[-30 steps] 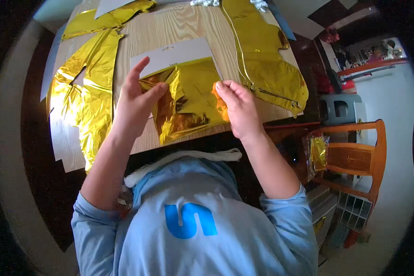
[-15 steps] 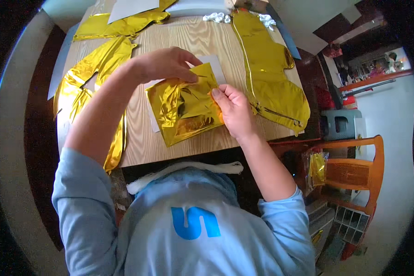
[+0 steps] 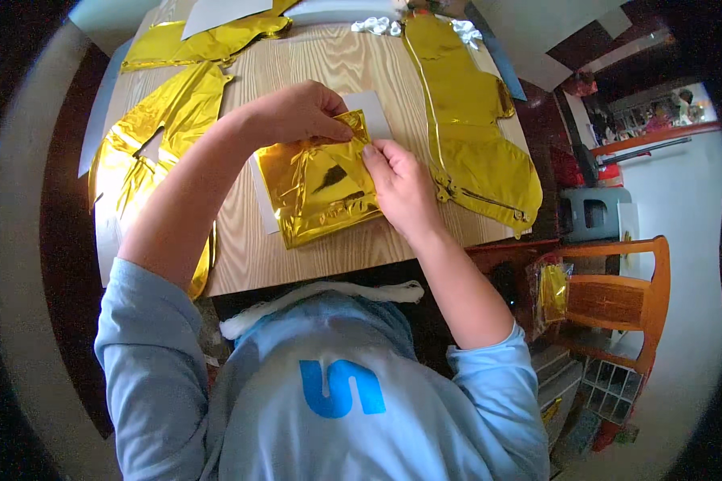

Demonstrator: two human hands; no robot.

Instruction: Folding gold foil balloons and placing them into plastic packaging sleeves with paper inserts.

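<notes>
A folded gold foil sheet [image 3: 321,188], which looks like a flat foil balloon, lies over a white card [image 3: 375,116] in the middle of the table. My left hand [image 3: 305,116] grips its far edge with fingers bent and thumb on top. My right hand [image 3: 403,183] pinches its right edge, thumb on top and fingers partly hidden underneath. The two hands are close together near the far right corner. Creases run over the foil, and the card shows beyond its far and left sides.
Other flat gold foil pieces lie on the wooden table [image 3: 329,56]: one at the left [image 3: 180,100], one at the far left [image 3: 208,38], one at the right [image 3: 465,104]. White ribbon bundles [image 3: 377,26] sit at the back. A wooden chair [image 3: 618,301] stands at the right.
The foil's right side has shifted inward and its near edge has risen slightly. My right hand has moved a little left and up, closer to my left hand.
</notes>
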